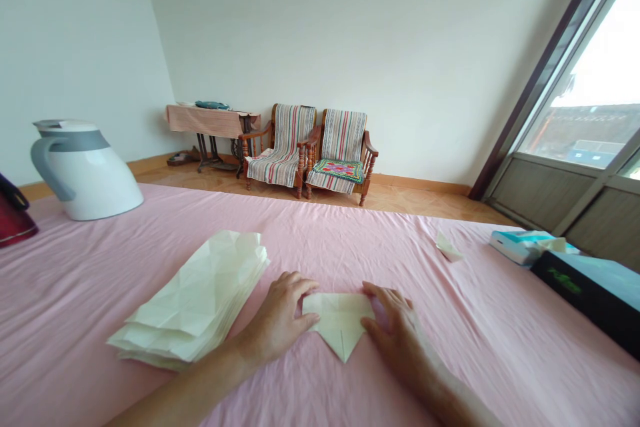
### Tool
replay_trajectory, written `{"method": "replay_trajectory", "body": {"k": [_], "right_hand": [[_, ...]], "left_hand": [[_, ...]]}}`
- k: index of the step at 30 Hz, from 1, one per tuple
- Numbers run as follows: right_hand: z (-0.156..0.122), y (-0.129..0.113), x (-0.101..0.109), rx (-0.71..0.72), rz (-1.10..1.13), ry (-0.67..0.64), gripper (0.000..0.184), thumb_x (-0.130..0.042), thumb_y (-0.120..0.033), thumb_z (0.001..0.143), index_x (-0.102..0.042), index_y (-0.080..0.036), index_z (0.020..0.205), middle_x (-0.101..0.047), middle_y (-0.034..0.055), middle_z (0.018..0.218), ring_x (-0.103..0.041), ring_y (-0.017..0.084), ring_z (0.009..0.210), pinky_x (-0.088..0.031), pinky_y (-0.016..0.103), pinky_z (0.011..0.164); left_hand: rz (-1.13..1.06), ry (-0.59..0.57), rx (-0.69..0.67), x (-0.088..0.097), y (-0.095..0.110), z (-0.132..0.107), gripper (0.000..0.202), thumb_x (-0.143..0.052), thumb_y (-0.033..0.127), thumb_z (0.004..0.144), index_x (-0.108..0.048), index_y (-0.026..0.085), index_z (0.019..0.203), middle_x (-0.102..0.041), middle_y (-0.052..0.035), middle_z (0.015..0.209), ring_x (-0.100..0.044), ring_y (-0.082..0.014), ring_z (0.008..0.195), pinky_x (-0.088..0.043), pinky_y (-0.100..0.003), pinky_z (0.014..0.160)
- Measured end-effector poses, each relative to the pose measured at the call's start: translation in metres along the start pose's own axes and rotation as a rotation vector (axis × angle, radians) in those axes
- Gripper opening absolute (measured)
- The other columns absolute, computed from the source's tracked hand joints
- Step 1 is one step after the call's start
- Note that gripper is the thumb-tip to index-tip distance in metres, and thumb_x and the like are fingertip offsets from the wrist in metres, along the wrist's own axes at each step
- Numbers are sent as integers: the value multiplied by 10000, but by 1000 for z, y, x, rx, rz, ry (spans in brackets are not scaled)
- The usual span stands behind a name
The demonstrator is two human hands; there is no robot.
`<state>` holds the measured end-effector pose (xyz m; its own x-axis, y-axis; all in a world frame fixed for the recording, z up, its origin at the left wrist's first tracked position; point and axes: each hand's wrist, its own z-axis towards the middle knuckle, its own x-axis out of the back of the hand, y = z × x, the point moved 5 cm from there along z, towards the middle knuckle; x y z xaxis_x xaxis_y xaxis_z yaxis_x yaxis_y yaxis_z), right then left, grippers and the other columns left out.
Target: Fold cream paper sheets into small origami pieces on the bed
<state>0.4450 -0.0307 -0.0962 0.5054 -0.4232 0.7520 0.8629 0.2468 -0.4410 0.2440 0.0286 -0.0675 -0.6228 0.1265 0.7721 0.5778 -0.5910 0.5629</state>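
A small cream sheet of folded paper lies on the pink cloth, its point toward me. My left hand presses its left edge with curled fingers pinching the fold. My right hand holds the right edge, fingers bent down on the paper. Left of my left hand lies a stack of creased cream sheets.
A white kettle stands at the far left beside a red bag. A small folded paper piece, a teal tissue pack and a black box are at the right. Two striped chairs stand by the far wall.
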Motion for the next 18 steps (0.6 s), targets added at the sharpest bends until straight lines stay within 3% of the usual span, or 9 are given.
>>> {"method": "replay_trajectory", "body": {"k": [5,9,18], "right_hand": [[2,-2,3,-25,56,-7,408,-525,-154,778,-534,-201,1184,-677,75,1056,-613,245,993,-451,409,850],[2,-3,4,-57,159,11,459,-530,-155,747,-517,-215,1202,-672,65,1031,-613,243,972,-455,421,847],[3,-10,7,-44,168,-37,536,-563,-119,705,-517,-225,1228,-654,32,939,-601,215,899,-432,397,828]], "left_hand": [[-16,-18,48,-3,1,3,198,-626,28,669,-656,169,805,-629,-6,801,-576,-183,791,-416,-285,725],[-21,-37,17,-3,3,2,140,-590,35,681,-565,162,629,-582,16,696,-557,-162,734,-381,-249,665],[-94,3,-64,-1,8,-2,113,-524,104,810,-484,189,747,-589,28,746,-553,-137,728,-406,-233,675]]}}
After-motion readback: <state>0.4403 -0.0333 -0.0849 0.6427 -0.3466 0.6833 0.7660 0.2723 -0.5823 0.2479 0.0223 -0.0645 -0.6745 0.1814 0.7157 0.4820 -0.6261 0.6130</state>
